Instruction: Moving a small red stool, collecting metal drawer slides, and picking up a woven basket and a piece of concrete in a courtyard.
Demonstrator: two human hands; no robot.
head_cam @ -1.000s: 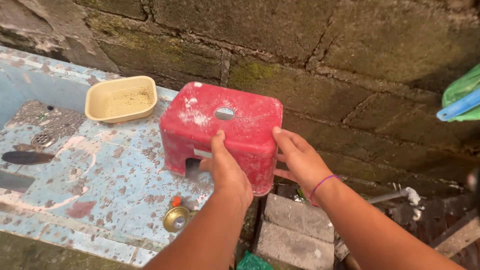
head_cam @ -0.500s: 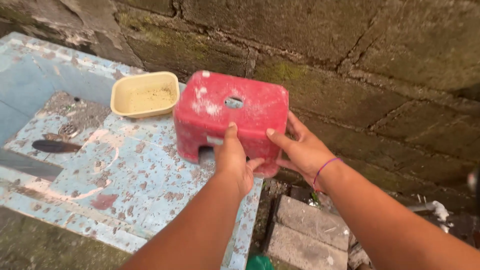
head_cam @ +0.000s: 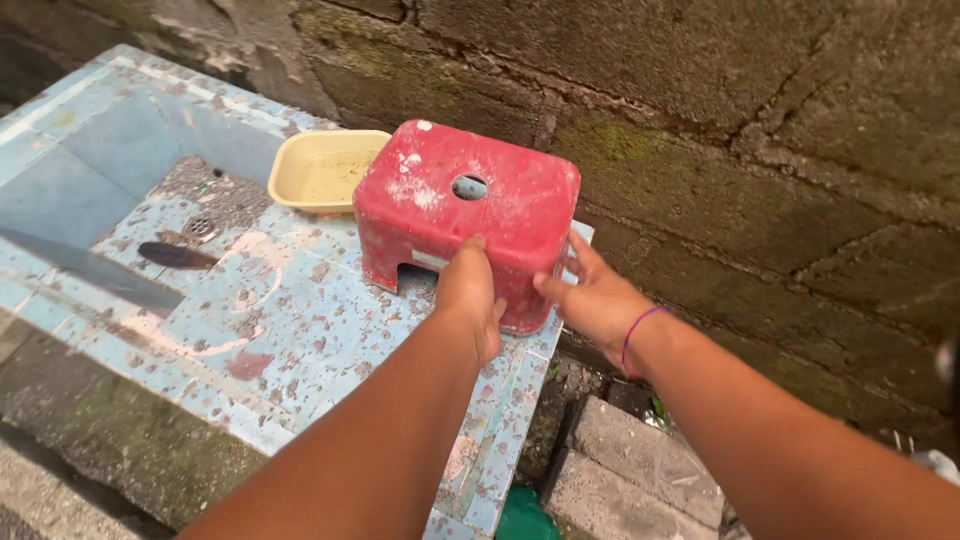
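Observation:
A small red plastic stool (head_cam: 470,205) with a round hole in its top stands on the right end of a blue tiled counter (head_cam: 290,320), close to the stone wall. My left hand (head_cam: 468,292) grips the stool's near side, thumb up against the face. At the stool's right near corner, my right hand (head_cam: 592,298), with a purple band at the wrist, holds the edge. The stool's feet appear to rest on the tiles.
A cream rectangular basin (head_cam: 325,168) sits just left of the stool. A drain (head_cam: 200,228) and a dark flat object (head_cam: 178,256) lie in the sunken part. Grey concrete blocks (head_cam: 640,465) and something green (head_cam: 525,518) lie below the counter's right end.
The stool has gone from tilted above the counter's edge to standing on the tiles nearer the wall. Both hands stayed on it, and the view has shifted right.

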